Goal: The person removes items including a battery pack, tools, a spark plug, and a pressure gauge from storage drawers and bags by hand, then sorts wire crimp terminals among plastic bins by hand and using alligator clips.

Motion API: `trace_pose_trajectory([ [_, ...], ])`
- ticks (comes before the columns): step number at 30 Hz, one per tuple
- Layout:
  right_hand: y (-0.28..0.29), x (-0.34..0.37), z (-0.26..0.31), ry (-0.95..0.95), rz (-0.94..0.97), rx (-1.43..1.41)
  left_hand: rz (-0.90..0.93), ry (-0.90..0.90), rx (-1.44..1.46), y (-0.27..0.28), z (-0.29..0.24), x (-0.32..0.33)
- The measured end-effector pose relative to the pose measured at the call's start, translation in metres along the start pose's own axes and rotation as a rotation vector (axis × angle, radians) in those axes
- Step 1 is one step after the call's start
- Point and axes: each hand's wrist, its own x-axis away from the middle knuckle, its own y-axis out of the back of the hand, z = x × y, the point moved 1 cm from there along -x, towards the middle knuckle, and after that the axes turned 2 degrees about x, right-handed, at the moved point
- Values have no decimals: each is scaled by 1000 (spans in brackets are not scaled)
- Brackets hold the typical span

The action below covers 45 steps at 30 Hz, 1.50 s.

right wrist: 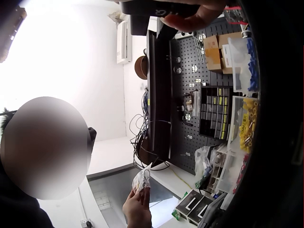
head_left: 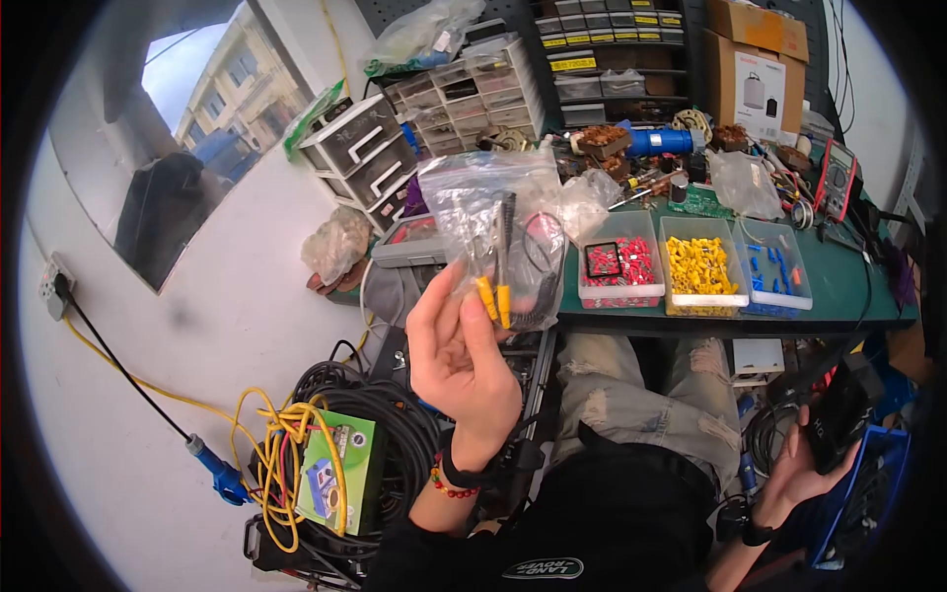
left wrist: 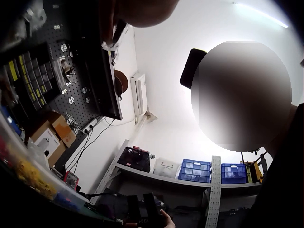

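My left hand (head_left: 464, 370) pinches a clear zip bag (head_left: 459, 192) between thumb and fingers, held up in front of the bench. Inside the bag are black leads or probes with yellow ends (head_left: 504, 308) and a thin dark cable. Low on the right, my right hand (head_left: 787, 479) grips a black, boxy object (head_left: 840, 419) with white lettering; its exact kind cannot be told. In the right wrist view, fingers (right wrist: 192, 21) curl around this black object (right wrist: 156, 9), and the left hand (right wrist: 137, 211) appears farther off with the bag (right wrist: 142, 179).
Bins of red (head_left: 623, 296), yellow (head_left: 705, 304) and blue terminals (head_left: 784, 299) line the bench's front edge. Behind them lie loose parts and a multimeter (head_left: 837, 178). Coiled cables and a green box (head_left: 340, 474) sit low left; a blue crate (head_left: 868, 493) stands beside the right hand.
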Motion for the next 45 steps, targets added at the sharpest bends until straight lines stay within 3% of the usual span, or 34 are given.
trace_pose_trajectory([
  [5,2,-1,-1,13,94,-13,-28,27,-7,-4,-2,15],
  [9,2,-1,-2,-7,72,-28,0,44,35,-4,1,18],
  [11,-4,1,-1,-31,-56,-30,14,62,52,-4,1,19],
  [14,2,0,-1,-39,51,-34,39,64,75,-4,-1,20],
  [24,5,0,-4,-57,-21,-88,63,-5,49,-4,-2,21],
  [26,18,-7,-5,-50,278,-170,89,-30,48,-3,-1,22],
  [29,18,-8,-3,-33,357,-195,99,-27,50,-2,0,22],
  [33,12,-4,-1,-35,331,-226,96,-35,62,-3,2,22],
  [35,2,1,1,-27,152,-185,104,-49,68,-3,3,23],
  [38,14,-5,-2,-35,290,-211,138,-86,67,0,2,22],
  [45,19,-9,-5,-40,350,-193,133,-91,40,0,1,23],
])
